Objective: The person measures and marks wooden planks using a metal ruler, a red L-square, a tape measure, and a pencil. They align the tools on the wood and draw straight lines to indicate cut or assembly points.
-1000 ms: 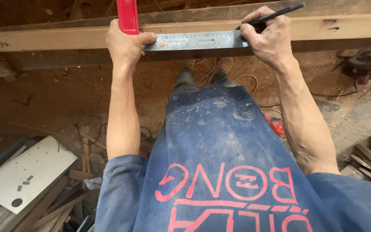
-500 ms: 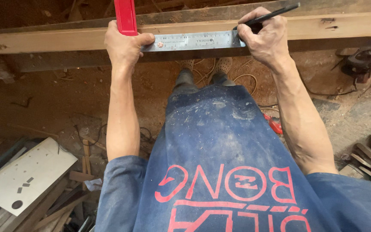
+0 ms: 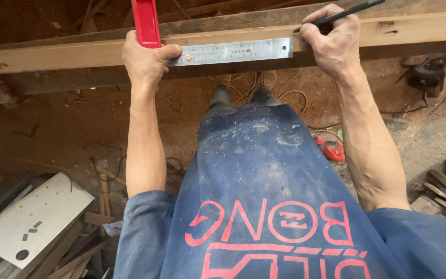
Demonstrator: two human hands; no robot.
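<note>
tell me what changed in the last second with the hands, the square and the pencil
Almost nothing. The left hand still pins the square by its red handle against the plank. The right hand still holds the pencil at the far end of the steel blade. The tip may have shifted slightly, but it is too small to tell. The grips, the plank and the floor clutter are unchanged.
</note>
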